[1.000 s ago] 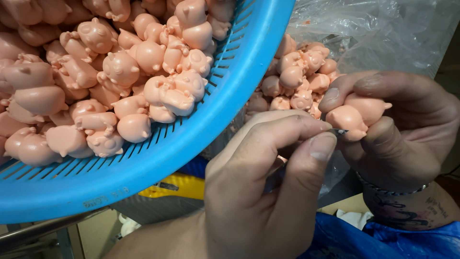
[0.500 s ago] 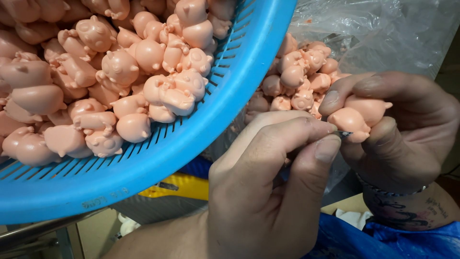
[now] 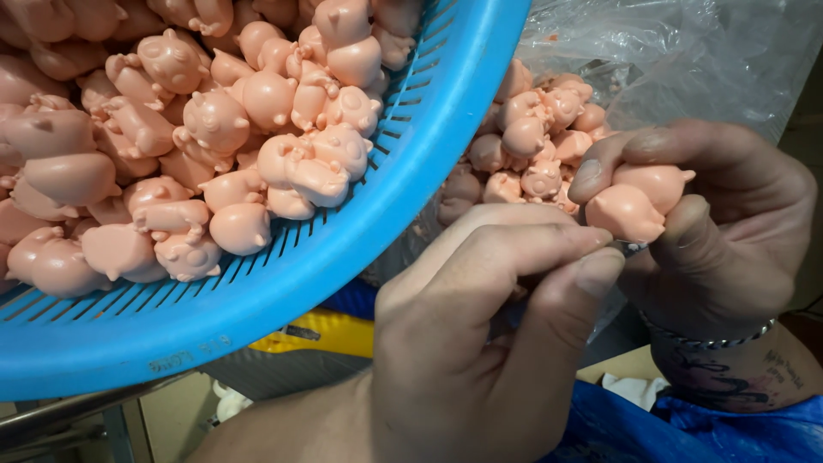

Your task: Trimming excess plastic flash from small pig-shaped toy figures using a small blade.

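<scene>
Head view, looking down on both hands at close range; right hand (image 3: 720, 231) curled shut around two small pink animal figurines (image 3: 639, 201), thumb and forefinger pinning them against the palm; left hand (image 3: 480, 343) pinched nearly closed on a thin metal tool (image 3: 630, 249), only its tip visible, touching the underside of the lower figurine; blue slotted basket (image 3: 377, 223), heaped with like figurines, tilted at upper left; clear plastic bag (image 3: 686, 60) behind, holding a further pile (image 3: 531, 146). Risk, as judged: the tip could slip off the smooth rounded body and jab the right thumb, given how close the fingers lie; a loosened grip could drop a figurine.
</scene>
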